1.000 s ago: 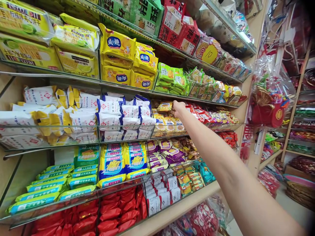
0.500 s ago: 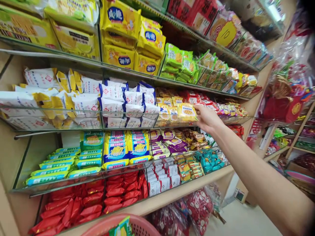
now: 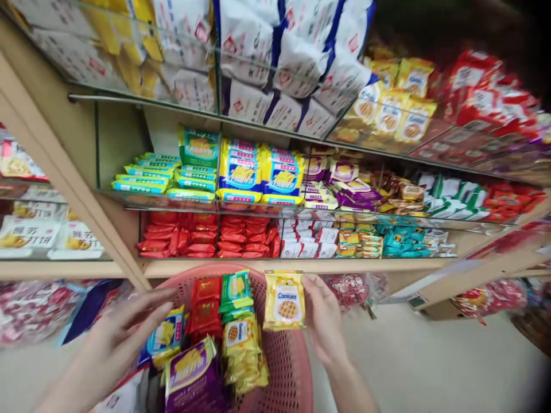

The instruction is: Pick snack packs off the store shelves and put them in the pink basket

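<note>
Here the right hand [image 3: 323, 318] is pinching a yellow cookie packet [image 3: 284, 300] by its right edge, holding it upright over the pink basket [image 3: 293, 367], with its long axis running from twelve to six o'clock. The packet is sitting at nine o'clock from that hand, hovering just above the basket's far rim. The left hand [image 3: 116, 338] is resting open, fingers spread, at the basket's nine o'clock side, touching or nearly touching a blue-and-yellow pack [image 3: 166, 338]. The right hand is the nearer one; other snack packs [image 3: 241, 344] are lying at six o'clock from the packet.
</note>
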`<state>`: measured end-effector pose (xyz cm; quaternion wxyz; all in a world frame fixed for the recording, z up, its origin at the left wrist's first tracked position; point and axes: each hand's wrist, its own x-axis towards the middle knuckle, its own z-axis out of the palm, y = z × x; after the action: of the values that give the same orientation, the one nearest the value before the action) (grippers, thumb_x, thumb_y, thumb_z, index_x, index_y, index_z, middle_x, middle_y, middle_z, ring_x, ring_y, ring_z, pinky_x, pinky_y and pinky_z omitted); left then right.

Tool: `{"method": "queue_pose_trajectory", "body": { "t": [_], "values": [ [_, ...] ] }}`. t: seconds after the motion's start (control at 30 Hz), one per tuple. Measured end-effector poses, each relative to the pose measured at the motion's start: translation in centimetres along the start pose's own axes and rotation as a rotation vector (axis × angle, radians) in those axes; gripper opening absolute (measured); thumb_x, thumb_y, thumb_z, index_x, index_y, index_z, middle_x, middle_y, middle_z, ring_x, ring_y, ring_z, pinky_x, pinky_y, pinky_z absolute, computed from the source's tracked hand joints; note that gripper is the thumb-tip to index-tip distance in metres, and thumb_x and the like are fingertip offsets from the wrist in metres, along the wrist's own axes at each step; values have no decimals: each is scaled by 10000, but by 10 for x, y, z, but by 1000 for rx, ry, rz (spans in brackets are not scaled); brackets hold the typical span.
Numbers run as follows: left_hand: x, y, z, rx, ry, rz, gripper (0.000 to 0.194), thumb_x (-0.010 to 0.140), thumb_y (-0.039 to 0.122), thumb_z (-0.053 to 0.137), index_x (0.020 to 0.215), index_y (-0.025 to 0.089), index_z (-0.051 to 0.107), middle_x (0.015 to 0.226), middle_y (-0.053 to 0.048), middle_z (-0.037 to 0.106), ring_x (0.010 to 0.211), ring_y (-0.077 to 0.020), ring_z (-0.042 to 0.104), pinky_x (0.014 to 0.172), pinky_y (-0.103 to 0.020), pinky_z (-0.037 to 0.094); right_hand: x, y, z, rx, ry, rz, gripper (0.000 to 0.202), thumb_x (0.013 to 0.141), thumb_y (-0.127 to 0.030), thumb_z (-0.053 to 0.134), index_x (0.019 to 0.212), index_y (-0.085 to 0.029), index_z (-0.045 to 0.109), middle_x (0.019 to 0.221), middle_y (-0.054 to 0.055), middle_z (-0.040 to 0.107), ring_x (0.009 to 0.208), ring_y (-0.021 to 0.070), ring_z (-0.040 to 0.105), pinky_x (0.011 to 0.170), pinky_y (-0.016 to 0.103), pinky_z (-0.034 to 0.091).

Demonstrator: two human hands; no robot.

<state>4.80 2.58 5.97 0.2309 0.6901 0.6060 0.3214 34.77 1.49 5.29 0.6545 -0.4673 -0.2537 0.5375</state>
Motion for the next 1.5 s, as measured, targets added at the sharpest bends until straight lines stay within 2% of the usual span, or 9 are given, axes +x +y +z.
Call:
{"method": "queue_pose_trajectory", "body": {
  "t": [0.2, 0.33, 0.47, 0.6, 0.77, 1.07, 1.27, 1.4, 1.5],
  "values": [
    [-1, 26, 47, -106, -259, 74, 471, 867, 514, 460, 1202, 212, 595, 1244, -78, 628, 1147, -239, 576, 979, -378, 467, -9, 67, 10, -89, 18, -37, 246, 810, -457, 611, 819, -213, 583, 754, -17, 643, 690, 139, 578, 644, 252, 476],
    [-14, 31, 83, -119, -351, 46, 713, 862, 515, 478, 1459, 197, 252, 1496, -105, 344, 1393, -246, 258, 1121, -452, 271, -19, 78, 13, -262, 19, -111, 277, 832, -486, 560, 822, -209, 579, 783, -1, 633, 718, 154, 574, 658, 266, 489],
    [-24, 37, 103, -147, -420, -7, 888, 832, 466, 526, 1492, 157, 20, 1556, -120, 169, 1429, -237, 68, 1144, -451, 192, -24, 81, 14, -374, 23, -179, 291, 850, -491, 523, 836, -205, 578, 792, 14, 626, 724, 162, 582, 658, 268, 495],
    [-22, 49, 107, -52, -471, -68, 888, 812, 380, 523, 1484, 84, 23, 1559, -154, 115, 1426, -240, -20, 1150, -457, 158, -25, 87, 13, -427, -13, -201, 286, 875, -474, 489, 862, -204, 582, 822, 23, 623, 764, 164, 586, 693, 268, 497],
    [-15, 53, 110, -32, -460, -74, 856, 813, 338, 495, 1473, 28, 48, 1540, -184, 179, 1425, -272, 70, 1141, -437, 225, -27, 88, 13, -519, -44, -252, 261, 885, -439, 490, 878, -206, 608, 828, 18, 635, 769, 154, 584, 695, 251, 480],
    [-7, 37, 107, -50, -458, 80, 796, 820, 174, 476, 1493, 206, 52, 1527, -123, 256, 1427, -279, 77, 1127, -492, 240, -24, 81, 7, -420, 13, -172, 285, 869, -463, 516, 968, -209, 598, 871, 37, 636, 746, 163, 592, 668, 278, 491],
    [-2, 42, 96, 81, -679, 164, 826, 787, 144, 485, 1491, 254, 67, 1556, -89, 190, 1426, -262, 108, 1134, -478, 225, -17, 76, -1, -284, 189, -218, 290, 856, -468, 540, 991, -214, 580, 859, 23, 616, 777, 155, 580, 686, 274, 485],
    [0, 50, 101, 169, -872, 223, 899, 708, 105, 522, 1490, 227, 97, 1550, -108, 205, 1414, -260, 176, 1134, -463, 235, -17, 77, -3, -232, 209, -231, 267, 855, -451, 553, 989, -221, 577, 816, 4, 610, 737, 141, 565, 675, 267, 469],
    [1, 49, 109, 222, -925, 283, 941, 653, 54, 515, 1487, 239, 120, 1545, -106, 225, 1408, -275, 190, 1127, -479, 246, -15, 79, -3, -186, 200, -237, 258, 849, -448, 562, 972, -221, 577, 775, -4, 603, 685, 138, 555, 647, 268, 462]
  ]
}}
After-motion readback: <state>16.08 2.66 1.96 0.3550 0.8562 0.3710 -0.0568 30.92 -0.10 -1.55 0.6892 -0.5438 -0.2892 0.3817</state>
